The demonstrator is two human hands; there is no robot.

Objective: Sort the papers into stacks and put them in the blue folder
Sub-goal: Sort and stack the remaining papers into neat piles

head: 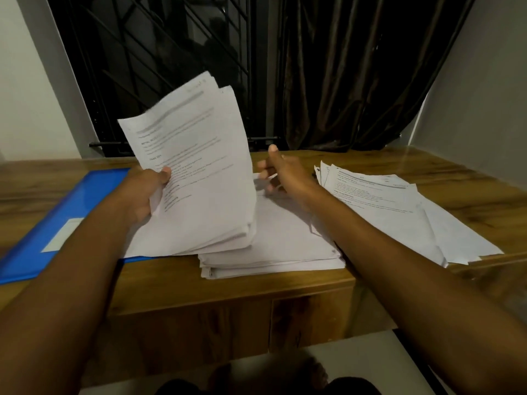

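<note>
Above the desk (256, 292), left hand (145, 192) grips papers (205, 166); right hand (282, 172) loose

Looks like a room in someone's home used as a study corner, not a proper office. A wooden desk (228, 295) sits against the far window, which has a black metal grille (159, 67). A dark curtain (356, 67) is bunched to the right, with plain pale walls (28, 95) on either side. Printed papers (385, 201) and a blue folder (71, 212) lie on the desk.

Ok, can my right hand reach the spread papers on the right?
Probably yes: the right hand holds nothing, and the spread papers lie just beside it on the desk, nothing between.
</note>
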